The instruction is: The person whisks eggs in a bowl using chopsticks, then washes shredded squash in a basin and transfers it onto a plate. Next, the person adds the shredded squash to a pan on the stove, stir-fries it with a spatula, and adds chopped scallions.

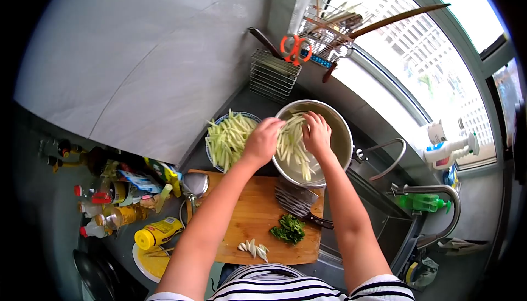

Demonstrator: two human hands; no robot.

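Note:
Over the steel pot [345,136], pale green vegetable strips [291,146] hang in a loose bunch between my hands, their lower ends inside the pot. My left hand [263,141] is closed at the pot's left rim, fingertips pinching the bunch's edge. From the other side, my right hand [317,136] curls its fingers onto the same strips; the exact grip is partly hidden. Left of the pot, a blue-rimmed bowl [207,150] holds a heap of similar strips [230,136].
A wooden cutting board [247,213] bears a cleaver [296,199], chopped greens [288,229] and garlic pieces [254,249]. Bottles and a yellow-capped jar [158,233] crowd the left. To the right lie the sink [395,229] and its curved faucet [453,207]. Scissors [296,49] hang on a wire rack behind.

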